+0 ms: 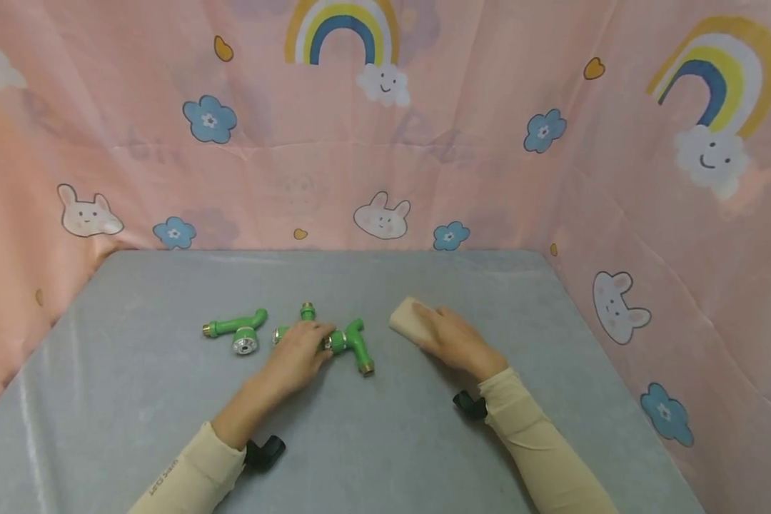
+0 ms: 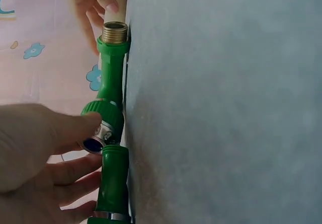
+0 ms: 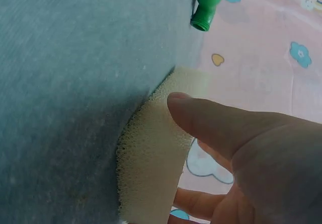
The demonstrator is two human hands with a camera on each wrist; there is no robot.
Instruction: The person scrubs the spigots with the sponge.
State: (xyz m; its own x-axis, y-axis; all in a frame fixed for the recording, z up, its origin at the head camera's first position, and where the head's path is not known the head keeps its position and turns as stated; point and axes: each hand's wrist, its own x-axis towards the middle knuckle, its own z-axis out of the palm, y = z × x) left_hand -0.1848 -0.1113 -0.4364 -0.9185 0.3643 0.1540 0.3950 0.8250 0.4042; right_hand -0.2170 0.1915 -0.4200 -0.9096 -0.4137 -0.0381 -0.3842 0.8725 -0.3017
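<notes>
In the head view my left hand (image 1: 298, 353) is over the middle green tap (image 1: 307, 313), hiding most of it. Its thumb and fingers pinch the ribbed, silver-faced knob of the right-hand green tap (image 1: 360, 350). The left wrist view shows the thumb on that knob (image 2: 103, 114), fingers behind, and the tap's threaded brass end (image 2: 114, 32) pointing away. To the right, my right hand (image 1: 459, 341) holds a cream sponge (image 1: 407, 321) on the table. Seen from the right wrist, the thumb presses one face of the sponge (image 3: 151, 158) while fingers curl behind it.
A third green tap (image 1: 234, 327) with a brass end and round silver-faced knob lies left of my left hand. The table has a grey cover (image 1: 385, 442). A pink printed curtain (image 1: 475, 157) rises behind and on both sides.
</notes>
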